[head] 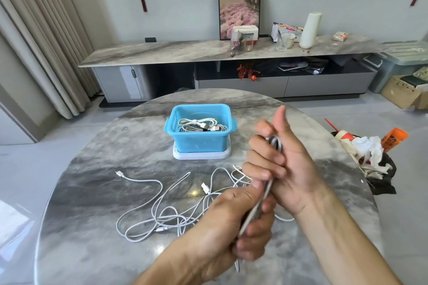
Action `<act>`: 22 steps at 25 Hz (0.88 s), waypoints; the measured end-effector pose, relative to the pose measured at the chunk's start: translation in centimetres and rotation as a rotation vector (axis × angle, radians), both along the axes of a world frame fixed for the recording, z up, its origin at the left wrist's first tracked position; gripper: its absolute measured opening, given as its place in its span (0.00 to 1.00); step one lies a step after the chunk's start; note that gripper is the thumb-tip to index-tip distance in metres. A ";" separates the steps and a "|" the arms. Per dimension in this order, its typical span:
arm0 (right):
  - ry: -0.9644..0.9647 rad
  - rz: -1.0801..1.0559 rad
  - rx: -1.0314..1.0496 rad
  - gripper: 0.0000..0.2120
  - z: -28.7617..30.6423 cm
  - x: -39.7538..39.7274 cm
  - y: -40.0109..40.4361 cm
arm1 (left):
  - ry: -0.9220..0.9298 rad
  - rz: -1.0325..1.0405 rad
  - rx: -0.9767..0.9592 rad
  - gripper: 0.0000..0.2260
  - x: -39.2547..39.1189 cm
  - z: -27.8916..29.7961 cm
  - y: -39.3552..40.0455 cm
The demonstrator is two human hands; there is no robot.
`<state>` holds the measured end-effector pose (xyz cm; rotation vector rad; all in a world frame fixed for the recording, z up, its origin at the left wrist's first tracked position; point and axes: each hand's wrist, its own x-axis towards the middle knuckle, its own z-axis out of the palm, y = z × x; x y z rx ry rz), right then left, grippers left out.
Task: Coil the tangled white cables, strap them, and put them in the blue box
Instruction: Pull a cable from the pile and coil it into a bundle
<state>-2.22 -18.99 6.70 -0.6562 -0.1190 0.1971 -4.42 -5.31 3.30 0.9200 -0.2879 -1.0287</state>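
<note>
A folded bundle of white cable is stretched between both hands above the table's near right. My right hand grips its upper end, thumb up, fingers curled round the loops. My left hand grips the lower end. Loose tangled white cables lie on the round marble table, one plug end pointing left. The blue box stands on its white lid at the table's middle, with coiled white cables inside.
A heap of rubbish with white paper and an orange carton sits beyond the table's right edge. Behind stands a long marble sideboard with a picture, boxes and a white cylinder. Curtains hang at the left.
</note>
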 end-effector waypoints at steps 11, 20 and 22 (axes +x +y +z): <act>0.253 -0.306 -0.056 0.17 -0.2 0.2 0.8 | -0.444 0.107 0.229 0.12 0.9 -0.9 0.2; 0.304 -0.352 -0.104 0.25 0.0 0.0 0.5 | -0.084 0.026 0.101 0.11 0.7 -0.4 0.5; 0.315 -0.377 -0.102 0.24 -0.4 0.1 0.5 | -0.053 0.049 0.170 0.16 0.8 -0.2 0.3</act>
